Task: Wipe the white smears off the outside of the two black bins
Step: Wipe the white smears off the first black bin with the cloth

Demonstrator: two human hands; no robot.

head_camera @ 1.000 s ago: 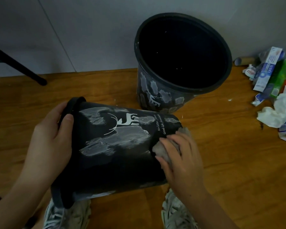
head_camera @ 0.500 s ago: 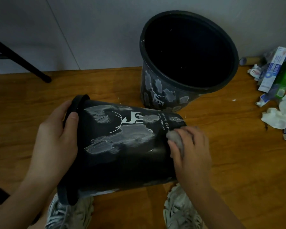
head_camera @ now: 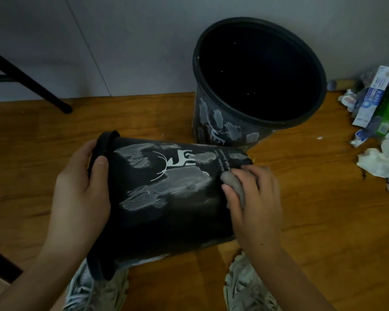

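Tipped bin (head_camera: 166,221): black, white deer print w/ thin antler lines, white script nr base, chalky white-grey smears across side. Upright bin (head_camera: 222,129): black, dark inside w/ few white specks, same deer print, pale brush-like patches. Cloth (head_camera: 234,185): grey. Floor (head_camera: 312,221): orange-brown wood grain. Wall (head_camera: 144,41): grey. Toothpaste box (head_camera: 373,95): white & blue. Crumpled tissue (head_camera: 377,162): white. Shoes (head_camera: 247,286): off-white/grey.

Open wooden floor (head_camera: 27,158) lies left of the tipped bin (head_camera: 166,209). The upright bin (head_camera: 222,129) stands just beyond it at far right, touching or nearly so. Litter (head_camera: 377,140) crowds the right edge; a black leg (head_camera: 29,86) slants down far left.
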